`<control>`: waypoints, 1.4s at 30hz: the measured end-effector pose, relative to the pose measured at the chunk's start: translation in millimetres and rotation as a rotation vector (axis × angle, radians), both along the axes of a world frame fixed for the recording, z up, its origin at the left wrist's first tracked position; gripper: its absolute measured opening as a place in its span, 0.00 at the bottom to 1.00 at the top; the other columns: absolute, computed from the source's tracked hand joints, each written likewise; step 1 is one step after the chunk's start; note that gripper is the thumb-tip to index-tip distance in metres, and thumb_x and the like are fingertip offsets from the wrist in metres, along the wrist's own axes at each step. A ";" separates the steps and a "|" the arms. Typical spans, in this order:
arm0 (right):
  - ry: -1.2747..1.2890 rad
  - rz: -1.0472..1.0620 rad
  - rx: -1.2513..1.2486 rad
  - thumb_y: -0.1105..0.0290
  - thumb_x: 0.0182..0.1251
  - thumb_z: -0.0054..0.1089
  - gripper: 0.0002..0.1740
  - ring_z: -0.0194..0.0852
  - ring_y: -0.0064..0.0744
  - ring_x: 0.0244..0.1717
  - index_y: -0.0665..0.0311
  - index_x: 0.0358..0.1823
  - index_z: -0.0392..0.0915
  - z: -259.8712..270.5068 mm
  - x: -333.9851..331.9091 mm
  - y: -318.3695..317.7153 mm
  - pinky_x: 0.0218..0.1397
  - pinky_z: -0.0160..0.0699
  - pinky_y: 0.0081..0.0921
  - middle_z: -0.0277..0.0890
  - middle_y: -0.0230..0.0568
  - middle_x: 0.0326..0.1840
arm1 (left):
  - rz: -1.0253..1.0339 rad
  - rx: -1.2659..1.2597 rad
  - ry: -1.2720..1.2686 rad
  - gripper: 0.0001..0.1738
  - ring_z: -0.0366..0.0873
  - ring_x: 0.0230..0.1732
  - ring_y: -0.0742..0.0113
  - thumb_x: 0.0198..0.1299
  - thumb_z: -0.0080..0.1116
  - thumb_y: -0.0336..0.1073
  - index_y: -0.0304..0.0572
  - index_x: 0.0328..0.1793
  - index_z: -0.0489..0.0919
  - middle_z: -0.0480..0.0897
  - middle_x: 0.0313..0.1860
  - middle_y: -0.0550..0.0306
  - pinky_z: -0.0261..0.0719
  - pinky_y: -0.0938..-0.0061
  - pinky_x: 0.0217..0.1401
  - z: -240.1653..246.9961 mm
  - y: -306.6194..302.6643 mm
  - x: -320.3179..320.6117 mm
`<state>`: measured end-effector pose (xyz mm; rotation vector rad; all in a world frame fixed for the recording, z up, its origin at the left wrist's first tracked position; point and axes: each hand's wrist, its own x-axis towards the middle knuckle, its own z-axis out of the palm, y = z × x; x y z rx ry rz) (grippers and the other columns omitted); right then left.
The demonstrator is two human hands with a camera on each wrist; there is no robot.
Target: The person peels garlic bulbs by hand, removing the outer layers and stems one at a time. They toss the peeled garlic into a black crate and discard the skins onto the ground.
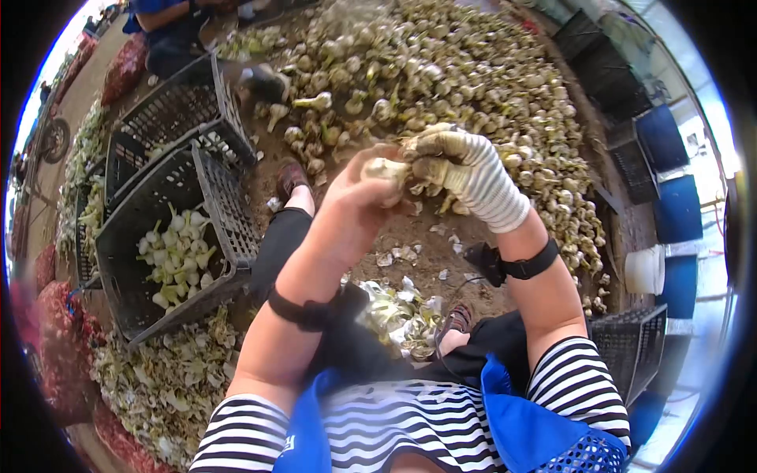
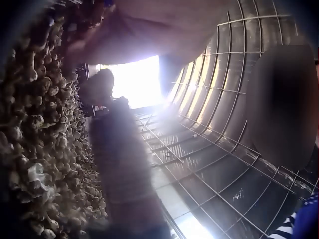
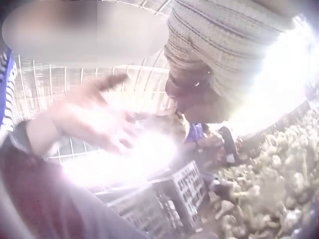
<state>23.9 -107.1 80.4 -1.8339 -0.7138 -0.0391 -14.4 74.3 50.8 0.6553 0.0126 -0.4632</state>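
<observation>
Both hands meet in front of the body, over the soil floor. My bare left hand [image 1: 367, 189] grips a pale garlic bulb [image 1: 385, 169] between thumb and fingers; motion blurs it. On the other side my right hand [image 1: 473, 169], in a striped knit glove, pinches the same bulb with curled fingers and thumb. The right wrist view shows the gloved hand [image 3: 214, 55] above the bulb [image 3: 174, 124], with the bare hand [image 3: 94, 119] beside it in strong glare. In the left wrist view the hands are dark and the bulb is hidden.
A wide heap of untrimmed garlic [image 1: 489, 87] spreads ahead. At the left, a black crate [image 1: 126, 292] holds cleaned bulbs [image 1: 180, 252], beside another crate [image 1: 169, 118]. Peel scraps [image 1: 402, 315] lie between the feet. Red mesh sacks [image 1: 63, 347] stand far left; a white bucket [image 1: 645, 270] stands right.
</observation>
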 end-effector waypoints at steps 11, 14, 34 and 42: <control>-0.713 -0.451 -0.355 0.74 0.60 0.51 0.23 0.68 0.38 0.58 0.56 0.59 0.68 49.9 -138.5 -6.8 0.66 0.50 0.38 0.74 0.36 0.54 | 0.262 0.218 -0.657 0.30 0.65 0.37 0.78 0.40 0.46 0.13 0.45 0.52 0.62 0.66 0.42 0.61 0.67 0.86 0.36 52.9 -51.8 -124.5; -0.660 -0.455 -0.190 0.75 0.54 0.55 0.27 0.71 0.36 0.56 0.57 0.58 0.67 65.9 -149.8 -28.0 0.63 0.57 0.39 0.73 0.38 0.55 | 0.358 0.251 -0.666 0.30 0.65 0.37 0.79 0.38 0.46 0.13 0.46 0.52 0.63 0.66 0.43 0.61 0.66 0.88 0.31 62.4 -45.5 -140.8; -1.242 -0.199 -0.734 0.61 0.46 0.55 0.26 0.73 0.41 0.38 0.54 0.52 0.73 166.7 -129.4 -65.3 0.45 0.68 0.38 0.75 0.39 0.31 | 0.190 0.702 -0.840 0.33 0.73 0.50 0.69 0.43 0.58 0.19 0.32 0.59 0.63 0.73 0.49 0.54 0.71 0.75 0.53 153.6 -72.8 -118.6; -1.194 -0.039 -0.639 0.61 0.48 0.55 0.21 0.73 0.40 0.37 0.56 0.47 0.76 114.9 -45.7 -38.3 0.47 0.68 0.36 0.75 0.37 0.30 | -0.008 0.483 -0.084 0.22 0.81 0.32 0.60 0.60 0.46 0.44 0.35 0.54 0.70 0.80 0.39 0.44 0.81 0.69 0.37 107.4 -32.6 -51.7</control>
